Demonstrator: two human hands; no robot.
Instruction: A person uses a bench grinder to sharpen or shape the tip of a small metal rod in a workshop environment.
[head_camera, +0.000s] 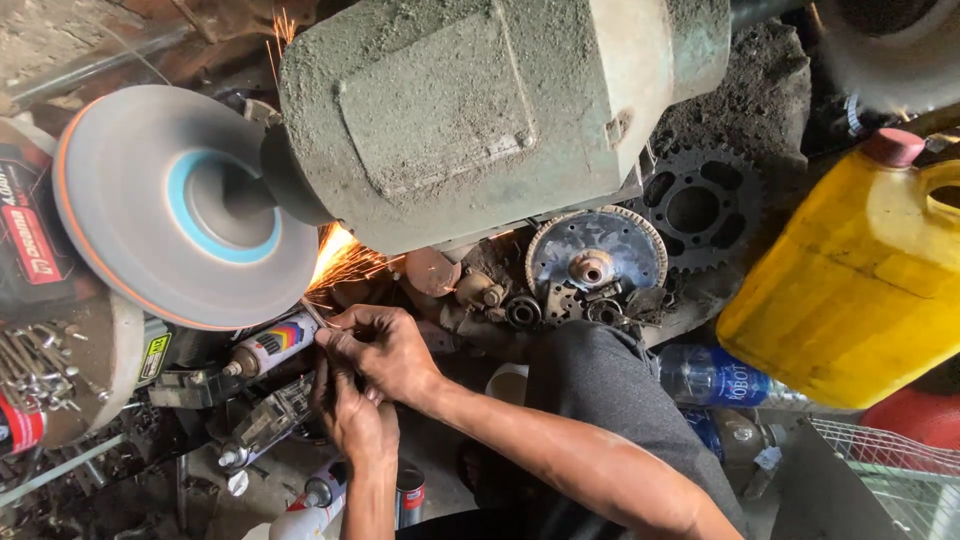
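A grey grinding wheel (170, 205) with a blue centre spins on a dusty green motor (470, 110). My right hand (385, 352) pinches a small thin metal piece (316, 315) against the wheel's lower rim. Orange sparks (338, 258) spray from that spot under the motor. My left hand (352, 418) sits just below the right one, fingers closed up against it and apparently steadying the same piece; its grip is partly hidden. My knee in grey trousers (600, 400) is beside the forearm.
A yellow jerrycan (850, 290) with a red cap stands at right. A black sprocket (700, 210), a round toothed disc (596, 258) and small bearings lie under the motor. Spray cans (268, 345), a plastic bottle (715, 378), a tub of nails (40, 360) and a wire basket (890, 470) surround me.
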